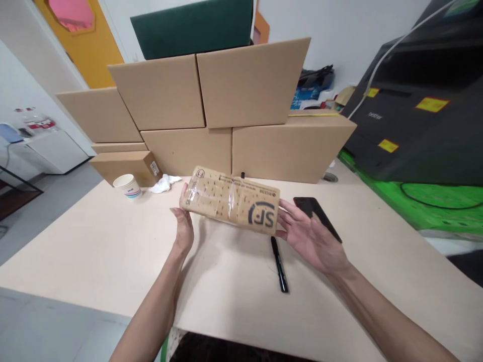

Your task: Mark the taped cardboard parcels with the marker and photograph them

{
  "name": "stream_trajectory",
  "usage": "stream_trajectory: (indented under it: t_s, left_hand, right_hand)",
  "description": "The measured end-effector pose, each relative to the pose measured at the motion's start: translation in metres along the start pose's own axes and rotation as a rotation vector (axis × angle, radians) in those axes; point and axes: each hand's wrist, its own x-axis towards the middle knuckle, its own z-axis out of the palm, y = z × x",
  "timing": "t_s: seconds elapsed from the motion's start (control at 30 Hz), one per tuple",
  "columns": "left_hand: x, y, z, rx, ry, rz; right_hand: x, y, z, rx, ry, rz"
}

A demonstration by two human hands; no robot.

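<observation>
A small brown cardboard box (230,201), wrapped in clear tape and printed with dark letters, is held up over the table, slightly tilted. My left hand (183,223) grips its left end, with fingers partly hidden behind it. At the right end, my right hand (307,234) supports the box with its fingertips. Below the box a black marker (279,266) lies on the table (113,241). A dark phone (320,216) rests just behind my right hand.
Stacked cardboard boxes (249,85) line the back, topped by a dark green box (196,27). A paper cup (127,186), crumpled tissue (165,183) and flat carton (126,166) stand at back left. A large black machine (426,115) is at right.
</observation>
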Motion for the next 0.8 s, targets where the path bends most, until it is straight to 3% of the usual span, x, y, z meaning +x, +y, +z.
stream_trajectory:
  t_s: [0.17, 0.3, 0.4, 0.5, 0.6, 0.8]
  left_hand:
    - [0.000, 0.009, -0.001, 0.202, -0.103, 0.019]
    - [-0.002, 0.013, -0.002, 0.226, -0.103, -0.095]
    - [-0.004, 0.006, 0.002, 0.211, -0.068, -0.221]
    - [-0.006, -0.002, 0.007, 0.216, -0.155, -0.262]
    - [-0.007, -0.004, 0.008, 0.181, -0.237, -0.228]
    - [-0.005, 0.008, 0.000, 0.195, -0.071, -0.146]
  right_hand:
    - [0.000, 0.007, 0.002, 0.116, -0.002, -0.016]
    - [0.005, 0.016, -0.002, 0.138, 0.100, -0.066]
    - [0.012, 0.028, -0.001, 0.100, 0.188, 0.025]
    - [0.017, 0.039, 0.001, 0.067, 0.146, 0.100]
    - [0.016, 0.044, 0.000, 0.039, 0.117, 0.077]
    - [0.009, 0.038, -0.011, 0.011, 0.186, -0.034]
